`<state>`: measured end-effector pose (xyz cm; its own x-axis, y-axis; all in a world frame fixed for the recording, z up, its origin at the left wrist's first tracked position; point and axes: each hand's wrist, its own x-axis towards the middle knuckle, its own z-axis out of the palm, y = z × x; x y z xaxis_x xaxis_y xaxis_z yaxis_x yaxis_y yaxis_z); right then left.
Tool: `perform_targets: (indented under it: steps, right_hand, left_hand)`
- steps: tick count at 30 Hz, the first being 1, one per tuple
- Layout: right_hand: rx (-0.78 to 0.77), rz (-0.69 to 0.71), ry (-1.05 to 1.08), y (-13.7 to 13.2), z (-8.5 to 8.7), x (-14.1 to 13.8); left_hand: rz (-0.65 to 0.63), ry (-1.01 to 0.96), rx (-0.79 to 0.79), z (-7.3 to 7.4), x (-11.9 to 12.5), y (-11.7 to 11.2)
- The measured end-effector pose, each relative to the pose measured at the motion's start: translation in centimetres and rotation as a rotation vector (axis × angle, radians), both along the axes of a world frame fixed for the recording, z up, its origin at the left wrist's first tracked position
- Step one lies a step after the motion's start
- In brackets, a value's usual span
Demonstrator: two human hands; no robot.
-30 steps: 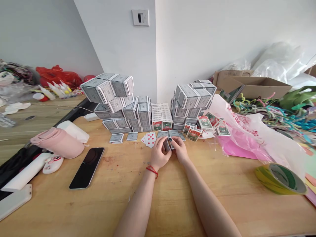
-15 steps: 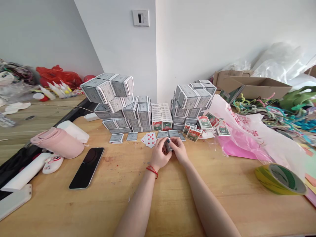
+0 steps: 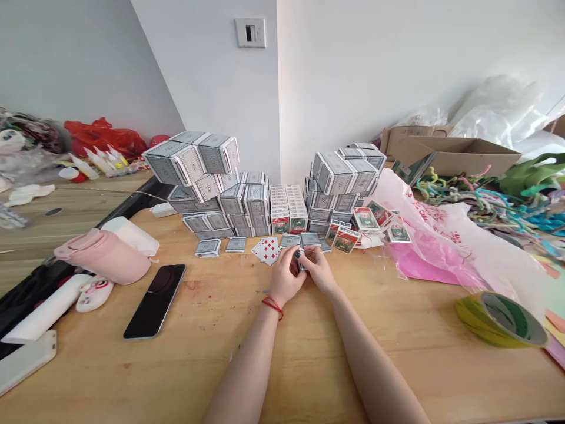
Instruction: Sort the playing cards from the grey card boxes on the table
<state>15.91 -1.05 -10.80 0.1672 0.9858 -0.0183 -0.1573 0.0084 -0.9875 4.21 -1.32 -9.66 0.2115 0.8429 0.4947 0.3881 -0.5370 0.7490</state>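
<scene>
Both of my hands meet at the middle of the table, fingers closed round a grey-backed playing card (image 3: 302,267), mostly hidden by them. My left hand (image 3: 285,275), with a red string at the wrist, grips it from the left. From the right, my right hand (image 3: 318,270) pinches it. Just beyond lie grey-backed playing cards (image 3: 310,239) and face-up red-suited cards (image 3: 269,250). Two more small piles of grey-backed cards (image 3: 208,247) lie further left. Behind stand block structures built of folded cards, one on the left (image 3: 207,188) and one on the right (image 3: 342,179).
Upright card boxes (image 3: 289,209) fill the gap between the structures; loose card boxes (image 3: 346,238) lie right. A black phone (image 3: 154,301) and pink bottle (image 3: 106,254) are left. Yellow tape (image 3: 474,321), plastic sheeting (image 3: 424,229) and a cardboard box (image 3: 468,158) occupy the right.
The fingers of both hands have shifted slightly around the card, with a light edge now showing between them. Everything else lies as before.
</scene>
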Motion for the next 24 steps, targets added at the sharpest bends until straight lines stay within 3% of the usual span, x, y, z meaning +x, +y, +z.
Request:
perform_targets:
  steps: [9, 24]
  right_hand:
    - [-0.074, 0.19, 0.194, -0.6, 0.9, -0.2]
    - [-0.022, 0.149, 0.183, -0.5, 0.7, -0.4]
  left_hand:
    - [0.011, -0.05, -0.045, -0.1, 0.0, -0.1]
    - [-0.052, -0.071, -0.037, -0.3, 0.0, 0.0]
